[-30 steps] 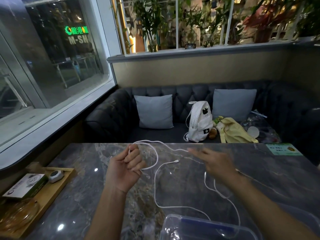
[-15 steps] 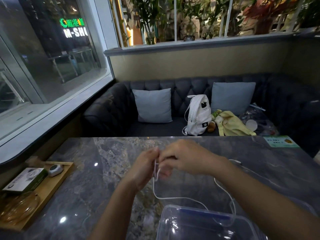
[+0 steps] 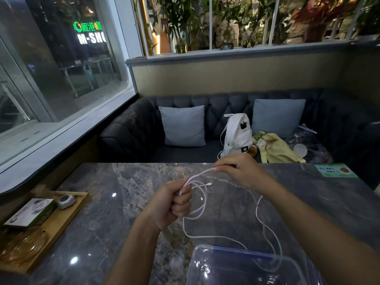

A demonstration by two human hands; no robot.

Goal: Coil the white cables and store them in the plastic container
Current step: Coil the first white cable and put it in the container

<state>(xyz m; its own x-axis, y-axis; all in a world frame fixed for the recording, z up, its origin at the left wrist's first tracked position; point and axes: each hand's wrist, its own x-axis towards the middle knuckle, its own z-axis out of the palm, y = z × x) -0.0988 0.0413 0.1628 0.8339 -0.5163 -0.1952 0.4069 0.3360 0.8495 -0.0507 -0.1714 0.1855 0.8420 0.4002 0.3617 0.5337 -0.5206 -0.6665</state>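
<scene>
A thin white cable (image 3: 202, 203) hangs in a loop from my left hand (image 3: 173, 204), which is fisted around it above the marble table (image 3: 123, 212). My right hand (image 3: 239, 169), farther back and to the right, pinches the same cable, and a taut stretch runs between the two hands. A free plug end dangles inside the loop. The rest of the cable trails down over the table toward the clear plastic container (image 3: 244, 266) at the near edge, in front of my right forearm.
A wooden tray (image 3: 59, 221) at the table's left edge carries a small box, a grey device and an amber glass dish. A green card (image 3: 335, 170) lies at the far right corner. Behind the table is a dark sofa with cushions, a white backpack and a yellow bag.
My hands, together half a second ago, have drawn apart: the right moved back and right along the cable, and a loop now hangs from my left fist.
</scene>
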